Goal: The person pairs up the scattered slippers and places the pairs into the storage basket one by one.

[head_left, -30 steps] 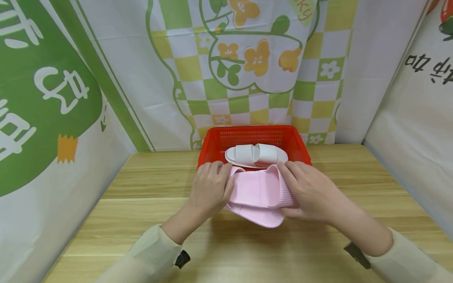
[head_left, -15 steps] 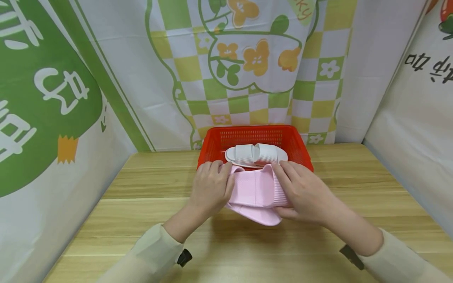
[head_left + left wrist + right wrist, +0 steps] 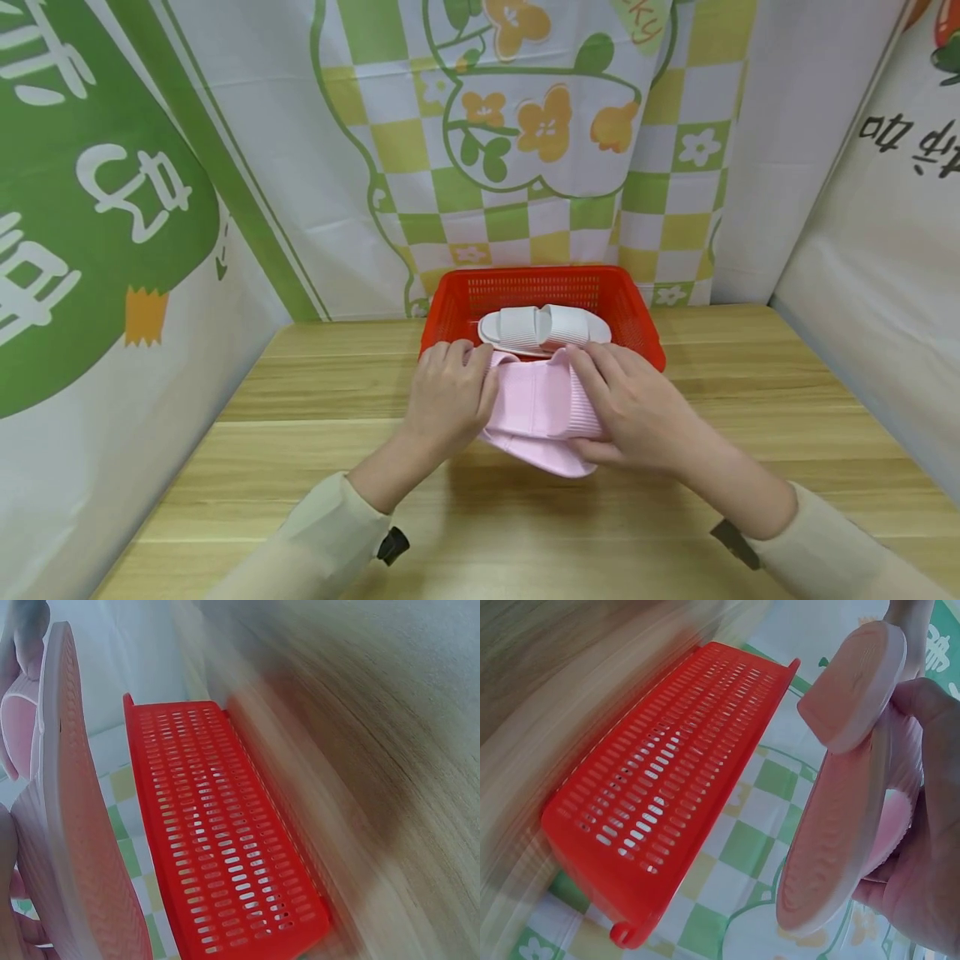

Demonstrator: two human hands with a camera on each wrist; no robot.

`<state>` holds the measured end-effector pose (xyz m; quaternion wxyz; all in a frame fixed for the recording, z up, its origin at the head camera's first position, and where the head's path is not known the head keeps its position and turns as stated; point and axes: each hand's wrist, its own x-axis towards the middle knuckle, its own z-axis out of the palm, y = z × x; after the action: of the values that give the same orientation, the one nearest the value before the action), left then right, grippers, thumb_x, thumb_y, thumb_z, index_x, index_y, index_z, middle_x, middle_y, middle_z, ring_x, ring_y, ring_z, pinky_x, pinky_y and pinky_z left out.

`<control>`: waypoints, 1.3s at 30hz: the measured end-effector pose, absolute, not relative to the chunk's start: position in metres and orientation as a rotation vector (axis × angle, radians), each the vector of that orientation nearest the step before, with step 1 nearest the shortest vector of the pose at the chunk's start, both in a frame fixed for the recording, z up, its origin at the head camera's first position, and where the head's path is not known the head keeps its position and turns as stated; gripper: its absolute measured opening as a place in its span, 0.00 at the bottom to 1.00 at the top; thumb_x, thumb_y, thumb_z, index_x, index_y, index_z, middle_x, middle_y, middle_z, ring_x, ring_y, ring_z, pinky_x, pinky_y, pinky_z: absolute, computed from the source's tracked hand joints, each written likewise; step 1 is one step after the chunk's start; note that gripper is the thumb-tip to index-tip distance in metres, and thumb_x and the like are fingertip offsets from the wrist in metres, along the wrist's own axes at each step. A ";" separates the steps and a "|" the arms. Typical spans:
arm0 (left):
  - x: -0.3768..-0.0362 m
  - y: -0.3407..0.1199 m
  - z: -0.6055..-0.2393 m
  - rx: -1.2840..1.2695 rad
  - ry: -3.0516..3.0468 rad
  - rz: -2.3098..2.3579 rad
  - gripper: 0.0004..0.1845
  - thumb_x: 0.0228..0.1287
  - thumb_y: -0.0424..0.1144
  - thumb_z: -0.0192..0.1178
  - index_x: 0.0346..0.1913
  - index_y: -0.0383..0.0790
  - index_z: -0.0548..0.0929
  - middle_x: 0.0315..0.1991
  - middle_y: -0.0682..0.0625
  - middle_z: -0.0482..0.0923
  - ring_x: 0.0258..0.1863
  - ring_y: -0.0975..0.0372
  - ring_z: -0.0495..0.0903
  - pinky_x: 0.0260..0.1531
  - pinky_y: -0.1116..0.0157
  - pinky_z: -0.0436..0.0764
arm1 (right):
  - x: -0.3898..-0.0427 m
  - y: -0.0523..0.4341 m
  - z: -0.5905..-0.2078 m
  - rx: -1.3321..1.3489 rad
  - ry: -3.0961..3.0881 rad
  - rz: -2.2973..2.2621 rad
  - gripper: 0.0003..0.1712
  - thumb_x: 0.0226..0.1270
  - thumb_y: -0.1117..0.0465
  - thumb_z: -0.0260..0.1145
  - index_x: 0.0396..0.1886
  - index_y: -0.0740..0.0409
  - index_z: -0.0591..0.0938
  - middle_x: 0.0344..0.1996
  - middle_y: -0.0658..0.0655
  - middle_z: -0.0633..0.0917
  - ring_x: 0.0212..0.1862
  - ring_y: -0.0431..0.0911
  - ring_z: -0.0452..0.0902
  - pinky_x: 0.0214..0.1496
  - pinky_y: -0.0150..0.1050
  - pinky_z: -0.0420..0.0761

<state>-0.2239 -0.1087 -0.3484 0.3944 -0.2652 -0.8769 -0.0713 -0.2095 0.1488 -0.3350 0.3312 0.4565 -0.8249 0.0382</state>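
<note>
The pale wooden plank surface (image 3: 315,467) fills the lower part of the head view, walled in by printed cloth panels: a green-and-yellow checked one with orange flowers (image 3: 525,125) behind, a green-and-white one (image 3: 97,217) on the left, a whitish one (image 3: 885,217) on the right.

At the middle of the far edge of the surface stands a red slotted plastic basket (image 3: 542,287), its back against the checked cloth. The wrist views show its slotted wall (image 3: 225,840) (image 3: 675,787) from the side, with the wood grain blurred beside it.

Inside the basket lies a pair of white ribbed slippers (image 3: 543,328), side by side.

Just in front of the basket's near rim, above the surface, a pair of pink ribbed slippers (image 3: 536,408) is held stacked, one against the other; the textured soles show in the wrist views (image 3: 75,847) (image 3: 832,847).

The left hand (image 3: 448,398) grips the left end of the pink pair, fingers curled over its top edge. The right hand (image 3: 637,408) grips the right end, fingers (image 3: 592,367) laid across the ribbed strap and thumb underneath. Both cream sleeves (image 3: 315,542) (image 3: 825,558) reach in from the near edge.
</note>
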 end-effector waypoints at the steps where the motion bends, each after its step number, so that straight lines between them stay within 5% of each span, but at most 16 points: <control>1: -0.224 -0.108 -0.348 -0.671 -2.226 -0.185 0.17 0.67 0.42 0.44 0.41 0.35 0.81 0.35 0.39 0.78 0.30 0.48 0.74 0.35 0.53 0.75 | -0.209 0.147 -0.335 1.189 -2.156 0.098 0.46 0.54 0.38 0.62 0.59 0.73 0.69 0.50 0.68 0.75 0.51 0.61 0.72 0.57 0.52 0.72; 11: -0.224 -0.108 -0.345 -0.609 -2.271 -0.195 0.16 0.69 0.42 0.46 0.38 0.35 0.80 0.32 0.40 0.78 0.31 0.48 0.76 0.36 0.54 0.75 | -0.209 0.137 -0.337 1.132 -2.123 0.042 0.45 0.58 0.37 0.55 0.59 0.73 0.68 0.49 0.70 0.74 0.50 0.63 0.72 0.57 0.54 0.72; 20: -0.224 -0.109 -0.347 -0.596 -2.213 -0.195 0.15 0.67 0.41 0.45 0.35 0.35 0.79 0.31 0.40 0.77 0.29 0.47 0.74 0.32 0.53 0.73 | -0.208 0.137 -0.340 1.120 -2.251 0.088 0.51 0.55 0.35 0.66 0.63 0.71 0.66 0.56 0.68 0.72 0.57 0.60 0.68 0.64 0.51 0.66; 39: -0.222 -0.102 -0.345 -0.508 -2.254 -0.128 0.14 0.66 0.42 0.47 0.30 0.36 0.77 0.24 0.40 0.75 0.23 0.48 0.71 0.27 0.55 0.72 | -0.206 0.119 -0.342 1.041 -2.112 0.089 0.46 0.57 0.36 0.58 0.57 0.74 0.70 0.48 0.71 0.75 0.50 0.64 0.72 0.58 0.55 0.71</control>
<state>-0.2224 -0.1015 -0.3455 0.4019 -0.2008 -0.8920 -0.0506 -0.2061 0.1187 -0.3421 0.3827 0.4083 -0.8280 0.0350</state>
